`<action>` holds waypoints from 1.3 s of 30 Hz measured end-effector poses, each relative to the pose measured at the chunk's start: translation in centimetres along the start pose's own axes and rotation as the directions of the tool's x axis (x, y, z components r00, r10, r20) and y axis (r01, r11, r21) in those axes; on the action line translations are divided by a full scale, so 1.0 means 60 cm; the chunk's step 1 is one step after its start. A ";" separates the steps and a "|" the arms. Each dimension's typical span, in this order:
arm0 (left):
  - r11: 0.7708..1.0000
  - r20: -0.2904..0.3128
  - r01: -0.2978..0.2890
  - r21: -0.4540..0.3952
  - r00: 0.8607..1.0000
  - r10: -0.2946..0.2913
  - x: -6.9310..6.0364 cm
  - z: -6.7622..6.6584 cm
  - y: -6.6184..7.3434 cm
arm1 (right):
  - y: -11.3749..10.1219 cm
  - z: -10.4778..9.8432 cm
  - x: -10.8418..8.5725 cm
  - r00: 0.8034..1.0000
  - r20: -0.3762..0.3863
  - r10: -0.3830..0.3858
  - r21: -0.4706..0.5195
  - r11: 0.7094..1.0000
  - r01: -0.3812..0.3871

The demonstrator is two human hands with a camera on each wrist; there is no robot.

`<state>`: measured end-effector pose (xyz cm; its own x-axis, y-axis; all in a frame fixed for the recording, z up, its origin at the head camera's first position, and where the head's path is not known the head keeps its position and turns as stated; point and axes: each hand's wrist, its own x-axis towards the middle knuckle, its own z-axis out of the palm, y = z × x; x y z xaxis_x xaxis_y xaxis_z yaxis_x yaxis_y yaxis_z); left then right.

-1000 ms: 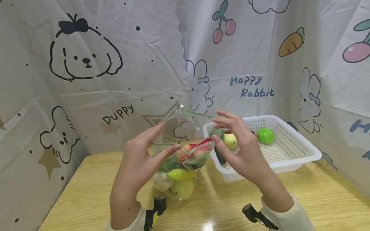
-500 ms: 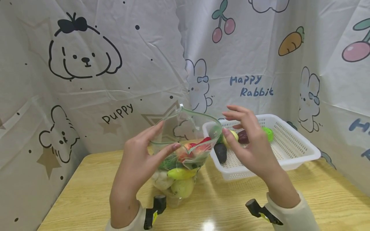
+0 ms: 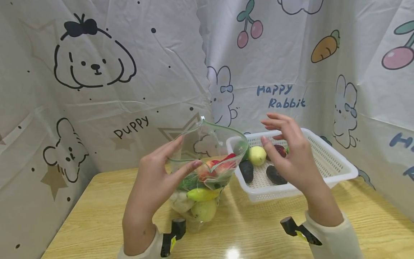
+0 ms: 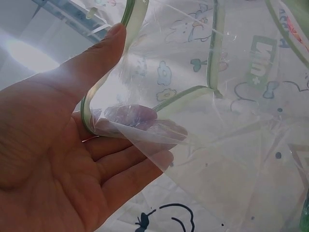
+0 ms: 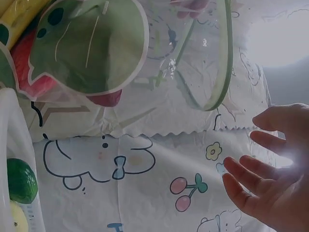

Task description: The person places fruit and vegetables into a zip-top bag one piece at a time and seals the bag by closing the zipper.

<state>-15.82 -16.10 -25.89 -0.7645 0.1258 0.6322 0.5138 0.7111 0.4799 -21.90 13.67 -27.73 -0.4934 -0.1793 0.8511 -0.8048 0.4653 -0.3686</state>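
Observation:
A clear zip bag [image 3: 247,145] with a green rim stands on the table, its mouth spread wide. Inside are a yellow banana-shaped piece [image 3: 203,194], a pale green round fruit [image 3: 204,211], a white bulb-like piece [image 3: 181,202] and red-and-yellow fruit [image 3: 207,172]. My left hand [image 3: 155,176] holds the bag's left rim between thumb and fingers; in the left wrist view some fingers [image 4: 130,164] lie behind the film. Apart from the bag, my right hand [image 3: 292,154] hovers over the basket's near part, fingers loosely bent, holding nothing.
A white plastic basket [image 3: 343,176] stands right of the bag. In it lie a yellow-green round fruit [image 3: 257,155], two dark oval pieces, one nearer the bag [image 3: 246,171], and a dark red piece [image 3: 280,150]. A printed cloth [image 3: 168,72] hangs behind the wooden table [image 3: 97,208].
My right hand has let go of the bag's right rim and moved right, over the basket. The bag's mouth has widened on that side. My left hand has stayed in place.

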 end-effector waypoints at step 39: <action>1.000 0.038 0.019 -0.010 0.999 -0.019 -0.002 -0.004 -0.001 | 0.208 0.087 -0.075 0.601 0.600 0.528 -0.428 0.847 -0.316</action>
<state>-15.67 -16.32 -25.83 -0.7883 0.1390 0.5994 0.5033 0.7061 0.4981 -31.48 15.76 -38.10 -0.9193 -0.3823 0.0930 -0.3843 0.8218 -0.4206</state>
